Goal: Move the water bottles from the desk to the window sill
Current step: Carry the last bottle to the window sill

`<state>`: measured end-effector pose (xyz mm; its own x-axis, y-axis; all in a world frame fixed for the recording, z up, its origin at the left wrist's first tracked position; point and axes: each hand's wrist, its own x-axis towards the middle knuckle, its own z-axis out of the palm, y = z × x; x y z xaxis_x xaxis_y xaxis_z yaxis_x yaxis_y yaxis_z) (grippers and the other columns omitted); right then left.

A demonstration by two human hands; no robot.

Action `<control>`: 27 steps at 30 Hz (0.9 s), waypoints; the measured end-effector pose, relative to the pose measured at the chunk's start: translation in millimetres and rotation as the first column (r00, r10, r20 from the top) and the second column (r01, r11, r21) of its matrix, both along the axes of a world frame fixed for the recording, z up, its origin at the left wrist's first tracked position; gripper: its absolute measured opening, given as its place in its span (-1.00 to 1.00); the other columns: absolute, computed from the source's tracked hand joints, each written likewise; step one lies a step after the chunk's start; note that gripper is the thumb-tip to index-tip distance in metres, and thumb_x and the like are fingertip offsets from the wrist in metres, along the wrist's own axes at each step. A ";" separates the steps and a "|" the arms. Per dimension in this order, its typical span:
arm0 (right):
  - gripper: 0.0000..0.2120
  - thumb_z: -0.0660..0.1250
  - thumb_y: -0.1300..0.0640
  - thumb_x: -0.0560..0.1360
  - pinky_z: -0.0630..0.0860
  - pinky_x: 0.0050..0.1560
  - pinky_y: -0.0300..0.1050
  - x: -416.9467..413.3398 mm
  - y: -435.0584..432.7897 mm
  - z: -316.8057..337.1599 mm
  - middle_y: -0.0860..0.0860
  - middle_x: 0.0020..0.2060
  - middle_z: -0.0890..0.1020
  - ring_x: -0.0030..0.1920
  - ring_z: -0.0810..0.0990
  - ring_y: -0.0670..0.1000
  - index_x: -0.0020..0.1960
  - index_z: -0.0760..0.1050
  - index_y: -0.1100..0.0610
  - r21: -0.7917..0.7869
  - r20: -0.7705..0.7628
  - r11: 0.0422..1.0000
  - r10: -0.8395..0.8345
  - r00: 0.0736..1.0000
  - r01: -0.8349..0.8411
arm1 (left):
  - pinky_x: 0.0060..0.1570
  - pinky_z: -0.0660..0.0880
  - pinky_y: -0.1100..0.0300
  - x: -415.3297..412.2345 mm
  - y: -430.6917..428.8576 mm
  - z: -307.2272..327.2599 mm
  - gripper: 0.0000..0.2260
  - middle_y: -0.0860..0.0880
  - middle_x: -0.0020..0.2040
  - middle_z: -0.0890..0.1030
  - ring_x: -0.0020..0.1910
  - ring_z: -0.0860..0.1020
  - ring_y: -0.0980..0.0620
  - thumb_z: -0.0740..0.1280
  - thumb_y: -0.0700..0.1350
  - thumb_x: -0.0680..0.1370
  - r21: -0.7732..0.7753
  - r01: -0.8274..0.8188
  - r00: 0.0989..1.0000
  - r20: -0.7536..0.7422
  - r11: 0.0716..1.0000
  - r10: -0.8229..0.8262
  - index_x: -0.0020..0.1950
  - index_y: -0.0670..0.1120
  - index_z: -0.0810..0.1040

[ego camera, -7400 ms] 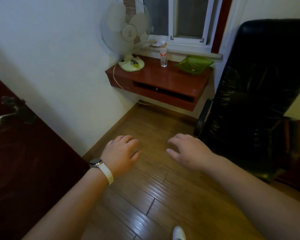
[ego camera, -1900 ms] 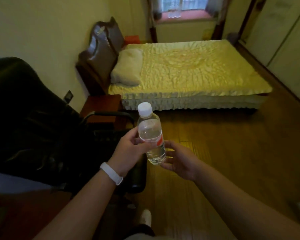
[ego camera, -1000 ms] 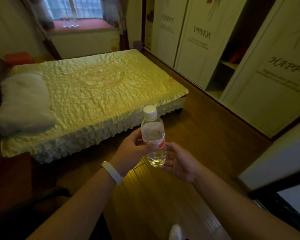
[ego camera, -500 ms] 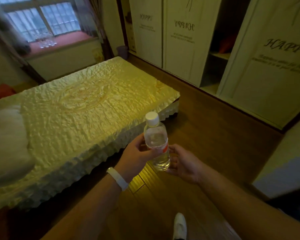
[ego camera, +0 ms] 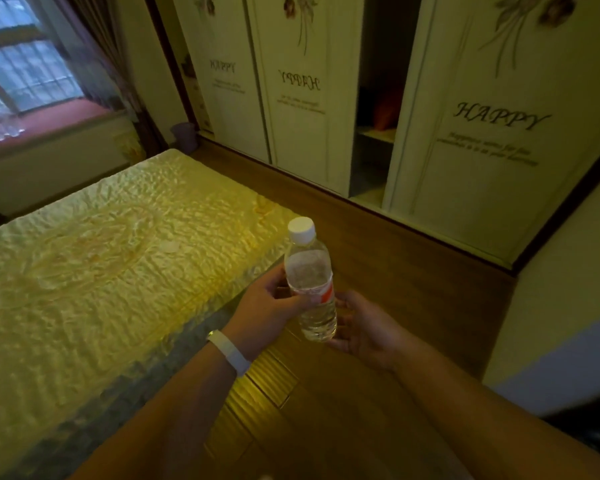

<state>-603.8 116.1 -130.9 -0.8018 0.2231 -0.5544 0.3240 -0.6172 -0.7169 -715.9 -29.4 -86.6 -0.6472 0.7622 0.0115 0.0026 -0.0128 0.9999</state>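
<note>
Clear plastic bottle [ego camera: 310,285] with a white cap, upright, carried in both hands over the wood floor just off the foot corner of the bed [ego camera: 101,271]. Left hand [ego camera: 267,306] has its fingers curled round the label band, thumb across the front, so that's the real grip. Right hand [ego camera: 364,327] is more of a cradle: fingers loosely spread behind and under the base, touching it but not squeezing.

Sill [ego camera: 39,126] is well beyond the bed, far side from me, under the window. A few blurry clear shapes sit on it, probably bottles already delivered, can't say for sure.

What could go wrong: the route goes round the bed corner, so clipping it mid-stride could jolt the bottle loose, since only one hand is really clamped. Setting it down near those shapes could knock them over too.

Contents: bottle looks mostly full of water, cap on. Wardrobe [ego camera: 374,109] beside the bed stands partly open, something orange on a shelf.
</note>
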 end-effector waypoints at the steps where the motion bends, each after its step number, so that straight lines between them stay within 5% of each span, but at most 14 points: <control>1: -0.78 0.26 -0.02 0.53 0.53 -0.14 -0.09 -6.5 9.3 0.6 0.17 -0.06 0.63 -0.12 0.60 0.08 0.02 0.57 0.10 -0.001 0.002 1.000 -0.017 1.000 0.017 | -0.08 0.57 0.28 -8.1 11.3 -1.9 -0.63 -0.01 0.05 0.72 0.04 0.68 0.04 0.56 -0.18 0.36 -0.002 0.013 1.000 -0.006 1.000 -0.013 0.13 0.07 0.66; 9: -0.59 0.16 -0.08 0.61 0.45 -0.15 -0.04 -86.2 86.0 -16.8 0.27 0.12 0.55 -0.02 0.55 0.18 0.28 0.43 0.21 -0.013 0.068 0.986 -0.166 0.984 0.168 | -0.04 0.59 0.19 -102.5 106.9 -27.5 -0.56 0.06 0.09 0.70 0.08 0.66 0.05 0.57 -0.07 0.37 -0.061 0.150 0.987 -0.048 0.987 -0.153 0.23 0.12 0.60; 15: -0.55 0.08 -0.09 0.65 0.47 -0.10 0.05 -179.9 146.5 -19.6 0.31 0.22 0.56 0.00 0.57 0.22 0.35 0.40 0.21 0.036 0.123 0.949 -0.316 0.941 0.314 | 0.21 0.52 -0.15 -203.6 181.3 -35.9 -0.47 0.05 0.19 0.66 0.21 0.59 -0.01 0.58 0.00 0.33 -0.071 0.234 0.971 -0.028 0.970 -0.237 0.29 0.10 0.57; 27: -0.65 0.19 -0.09 0.59 0.59 0.02 0.10 -311.9 255.4 -10.7 0.22 0.12 0.66 0.10 0.64 0.24 0.24 0.51 0.10 0.044 0.115 0.917 -0.399 0.910 0.396 | 0.13 0.57 0.04 -344.1 300.9 -24.6 -0.50 0.06 0.12 0.69 0.13 0.63 0.04 0.59 -0.03 0.30 -0.012 0.304 0.952 -0.018 0.953 -0.304 0.21 0.13 0.61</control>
<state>-915.7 371.6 -141.7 -0.5730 0.5215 -0.6323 0.1383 -0.6989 -0.7017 -1060.0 271.4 -111.2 -0.3846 0.9230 0.0137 0.0192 -0.0069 0.9998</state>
